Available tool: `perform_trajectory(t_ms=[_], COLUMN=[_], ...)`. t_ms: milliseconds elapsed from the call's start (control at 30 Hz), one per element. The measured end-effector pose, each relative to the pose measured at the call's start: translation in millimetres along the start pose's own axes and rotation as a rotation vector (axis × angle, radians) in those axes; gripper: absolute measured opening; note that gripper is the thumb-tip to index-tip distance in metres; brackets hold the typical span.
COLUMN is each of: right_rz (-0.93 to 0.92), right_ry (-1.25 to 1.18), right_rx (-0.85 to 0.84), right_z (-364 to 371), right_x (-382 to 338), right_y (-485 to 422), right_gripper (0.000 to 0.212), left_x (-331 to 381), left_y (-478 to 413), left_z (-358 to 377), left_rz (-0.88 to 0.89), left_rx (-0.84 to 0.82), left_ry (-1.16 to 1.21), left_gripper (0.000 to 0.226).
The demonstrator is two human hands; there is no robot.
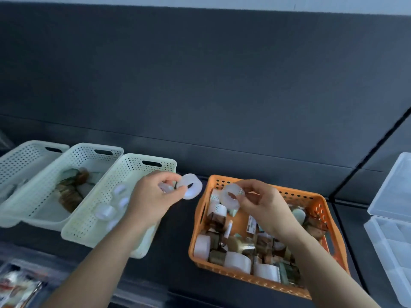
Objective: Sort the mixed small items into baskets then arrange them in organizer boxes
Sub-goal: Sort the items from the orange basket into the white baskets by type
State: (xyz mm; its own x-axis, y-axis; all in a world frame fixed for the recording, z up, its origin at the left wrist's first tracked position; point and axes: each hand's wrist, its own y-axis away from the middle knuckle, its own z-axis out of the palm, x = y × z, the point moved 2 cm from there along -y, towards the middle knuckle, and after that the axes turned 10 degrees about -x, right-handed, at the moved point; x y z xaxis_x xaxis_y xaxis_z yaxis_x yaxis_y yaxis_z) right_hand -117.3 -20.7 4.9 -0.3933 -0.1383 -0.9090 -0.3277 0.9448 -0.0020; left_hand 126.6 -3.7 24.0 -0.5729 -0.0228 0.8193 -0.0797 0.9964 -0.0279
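The person stands over a dark tabletop [178, 241], with each hand working a piece out of the mix. The left hand [153, 196] has its fingers pinched on a white translucent ring of tape [191, 185], held in the air between the baskets. A smaller pale roll seems tucked behind those fingers, though it is too blurred to be sure. The right hand [264, 207] pinches a second white ring [229, 196] just above the orange perforated plastic basket [233, 277], probably to lift it clear of the jumble of rolls, brown pieces and small tubes. I judge both rings are bound for the pale green perforated basket [138, 165] beside the left hand, which already holds four or so white rolls. Left of it stand two white perforated baskets: the nearer one [89, 152] carries brown items, and I cannot make out what is in the far one [26, 152]. That makes four baskets in all. Clear plastic organizer boxes [391, 196] wait at the right edge.
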Motion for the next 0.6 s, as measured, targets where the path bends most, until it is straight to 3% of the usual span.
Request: perform_trajectory(t_ms=[167, 300, 467, 533, 600], right_rz=[-0.051, -0.089, -0.110, -0.071, -0.019], right_ry=[-0.009, 0.067, 0.372, 0.481, 0.633], right_rx=[-0.079, -0.155, -0.238, -0.276, -0.305], right_z=[60, 111, 162, 176, 187], right_x=[-32, -51, -56, -55, -52], right_y=[-34, -64, -93, -102, -108], right_gripper=[0.019, 0.017, 0.030, 0.033, 0.033], left_x=[-86, -128, -140, -144, -147], left_y=[-14, -27, -42, -51, -63], left_z=[-68, -89, -97, -100, -106], left_rz=[-0.198, -0.246, -0.171, -0.146, -0.118], left_rx=[-0.019, -0.295, -0.623, -0.629, -0.530], left_ry=[-0.139, -0.301, -0.489, -0.451, -0.359], left_gripper=[0.023, 0.023, 0.028, 0.029, 0.036])
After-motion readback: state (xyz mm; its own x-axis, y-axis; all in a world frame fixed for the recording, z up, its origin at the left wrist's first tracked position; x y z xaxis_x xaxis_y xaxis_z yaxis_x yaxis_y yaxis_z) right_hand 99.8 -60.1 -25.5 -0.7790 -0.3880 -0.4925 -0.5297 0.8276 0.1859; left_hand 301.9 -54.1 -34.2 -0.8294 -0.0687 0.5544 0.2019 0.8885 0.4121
